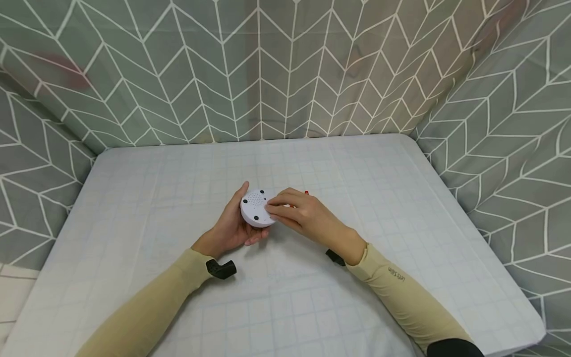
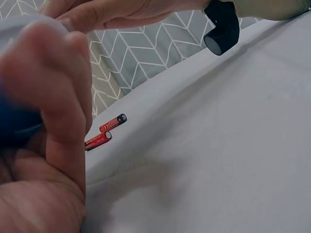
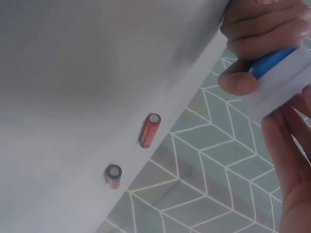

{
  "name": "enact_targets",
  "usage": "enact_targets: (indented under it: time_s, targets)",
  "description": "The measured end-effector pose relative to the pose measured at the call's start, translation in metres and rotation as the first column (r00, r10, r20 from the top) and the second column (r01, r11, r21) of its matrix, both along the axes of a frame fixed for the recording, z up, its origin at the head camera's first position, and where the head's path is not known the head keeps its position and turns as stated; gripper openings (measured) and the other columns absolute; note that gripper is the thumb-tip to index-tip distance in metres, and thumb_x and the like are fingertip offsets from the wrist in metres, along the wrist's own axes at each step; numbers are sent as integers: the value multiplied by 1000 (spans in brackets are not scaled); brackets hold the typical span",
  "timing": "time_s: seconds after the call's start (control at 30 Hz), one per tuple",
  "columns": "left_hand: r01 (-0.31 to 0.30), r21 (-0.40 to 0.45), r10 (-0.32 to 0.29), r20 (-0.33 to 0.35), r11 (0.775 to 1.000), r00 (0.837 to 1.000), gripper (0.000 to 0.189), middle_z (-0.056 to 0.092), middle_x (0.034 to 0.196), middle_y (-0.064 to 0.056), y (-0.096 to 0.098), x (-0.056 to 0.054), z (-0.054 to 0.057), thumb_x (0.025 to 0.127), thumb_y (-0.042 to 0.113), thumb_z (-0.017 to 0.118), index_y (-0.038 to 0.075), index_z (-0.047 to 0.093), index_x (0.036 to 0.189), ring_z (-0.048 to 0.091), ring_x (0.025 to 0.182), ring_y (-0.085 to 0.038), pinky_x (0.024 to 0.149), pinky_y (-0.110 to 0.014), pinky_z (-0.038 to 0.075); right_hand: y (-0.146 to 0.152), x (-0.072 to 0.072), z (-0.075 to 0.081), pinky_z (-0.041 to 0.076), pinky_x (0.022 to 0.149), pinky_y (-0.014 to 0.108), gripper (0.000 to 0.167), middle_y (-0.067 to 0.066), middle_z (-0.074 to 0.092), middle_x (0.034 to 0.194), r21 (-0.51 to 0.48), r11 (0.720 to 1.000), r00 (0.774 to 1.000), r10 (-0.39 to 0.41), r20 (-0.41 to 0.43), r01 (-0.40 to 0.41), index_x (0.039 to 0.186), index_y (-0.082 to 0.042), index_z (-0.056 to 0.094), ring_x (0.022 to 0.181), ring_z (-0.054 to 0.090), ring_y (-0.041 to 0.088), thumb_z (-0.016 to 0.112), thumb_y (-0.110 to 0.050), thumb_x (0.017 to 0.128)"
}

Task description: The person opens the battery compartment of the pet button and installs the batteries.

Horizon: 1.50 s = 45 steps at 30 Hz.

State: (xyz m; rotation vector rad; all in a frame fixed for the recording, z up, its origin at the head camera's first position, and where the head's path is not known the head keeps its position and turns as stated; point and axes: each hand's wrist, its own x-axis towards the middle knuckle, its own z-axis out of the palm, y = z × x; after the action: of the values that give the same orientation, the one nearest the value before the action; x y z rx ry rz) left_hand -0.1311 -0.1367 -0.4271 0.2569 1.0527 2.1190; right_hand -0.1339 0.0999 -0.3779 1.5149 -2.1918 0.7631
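My left hand [image 1: 233,219] grips a round white device [image 1: 255,209] by its rim, thumb at the far side and fingers underneath. Its upturned back shows small speaker holes and several black dots like feet or screws. A blue front [image 3: 273,62] faces the left palm in the right wrist view. The fingertips of my right hand [image 1: 312,214] touch the right part of that back, covering it; whether they pinch anything is hidden. Beyond the right hand lie two red-and-black batteries, one battery [image 3: 150,130] and another battery [image 3: 114,175], mostly screened in the head view.
A white cloth with a faint grid covers the table [image 1: 187,173]. Grey curtains [image 1: 276,69] with white zigzag lines hang at the back and sides. Black wrist cameras [image 1: 221,269] sit at both cuffs.
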Motion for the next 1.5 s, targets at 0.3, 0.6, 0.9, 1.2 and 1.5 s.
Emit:
enact_targets:
  time_s: [0.3, 0.6, 0.9, 1.2, 1.5]
  targets:
    - [-87, -129, 93, 42, 988, 995, 76, 71, 67, -7, -2, 4, -2, 100, 79, 35, 9, 67, 101, 57, 40, -11, 30, -18, 37, -2, 3, 4, 59, 99, 24, 29, 7, 73, 119, 17, 999, 997, 51, -51, -50, 124, -6, 75, 113, 67, 21, 77, -3, 95]
    - [-36, -120, 35, -15, 992, 999, 80, 68, 61, -6, 0, 5, -1, 101, 77, 30, 9, 71, 89, 48, 34, -7, 29, -17, 33, -5, 7, 4, 60, 95, 25, 26, 6, 72, 115, -12, 999, 998, 39, -54, -40, 120, -6, 77, 111, 68, 20, 79, -5, 94]
    - [-36, -161, 30, -36, 986, 999, 80, 67, 61, -5, -2, 5, -1, 101, 77, 27, 11, 71, 88, 46, 34, -6, 28, -17, 33, -8, 12, 5, 59, 97, 24, 25, 6, 72, 115, 20, 1000, 996, 10, -91, -9, 120, -5, 77, 112, 68, 20, 79, -6, 94]
    - [-18, -141, 10, -54, 990, 998, 80, 65, 59, -5, -4, 4, 0, 102, 75, 27, 9, 70, 92, 45, 34, -5, 28, -17, 33, -10, 18, 6, 59, 100, 26, 24, 8, 73, 116, 79, 996, 979, -30, -204, 47, 119, -4, 76, 112, 69, 24, 78, -5, 95]
    - [1, -159, -10, -56, 987, 998, 81, 63, 56, -4, -5, 3, -2, 101, 76, 26, 9, 71, 90, 43, 33, -4, 28, -17, 33, -10, 19, 3, 58, 103, 27, 26, 8, 73, 117, 73, 996, 971, -33, -238, 52, 118, -3, 75, 114, 69, 25, 79, -1, 93]
